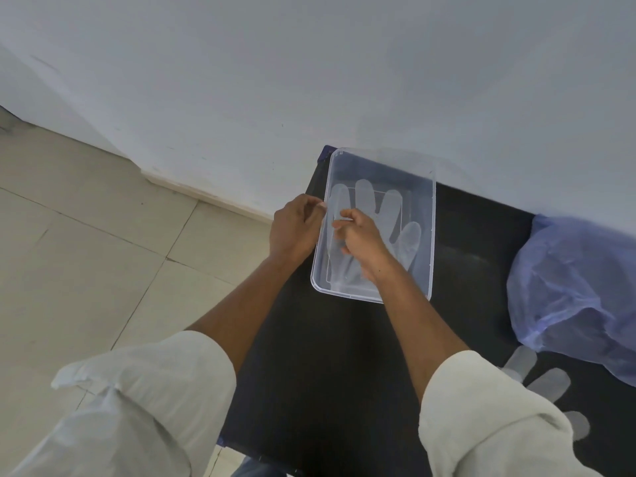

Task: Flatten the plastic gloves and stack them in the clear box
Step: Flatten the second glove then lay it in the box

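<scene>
Translucent plastic glove [382, 215] lies flat inside the clear box [432, 235], fingers spread toward the far wall. The right hand [361, 241] reaches into the box over the glove, fingers curled and pinching its edge. The left hand [294, 228] grips the box's left rim, thumb pressed on the lip. The box sits at the far left corner of the black table [344, 356]. Another glove [543, 380] lies near the right edge, just beside a crumpled blue plastic bag [578, 294].
</scene>
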